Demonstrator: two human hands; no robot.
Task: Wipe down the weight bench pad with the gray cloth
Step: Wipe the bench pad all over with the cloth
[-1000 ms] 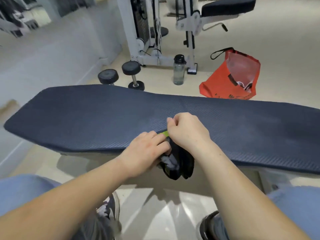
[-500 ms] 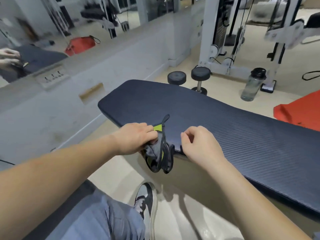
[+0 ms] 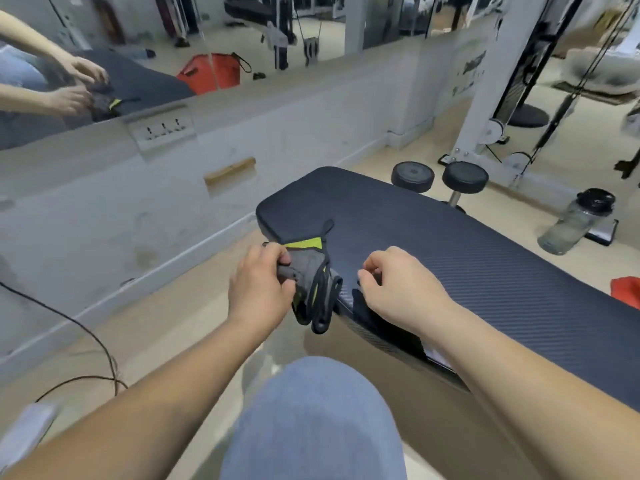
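The dark blue ribbed bench pad [image 3: 450,244] runs from the centre to the right edge. A gray cloth [image 3: 308,271] with black trim and a lime-green patch lies over the pad's near edge, partly hanging down. My left hand [image 3: 259,289] grips the cloth's left side with thumb and curled fingers. To the right of the cloth, my right hand [image 3: 398,285] rests on the pad's near edge with fingers curled and nothing in them.
Two dumbbell heads [image 3: 440,176] and a water bottle [image 3: 575,223] stand on the floor beyond the bench. A white cable machine frame [image 3: 485,109] is behind them. A mirrored wall [image 3: 138,46] and a floor cable [image 3: 86,341] lie left. My knee [image 3: 311,417] is below the hands.
My right hand has let go of the cloth and moved right along the pad edge. The left hand keeps hold of the cloth. My view has swung left toward the bench's end.
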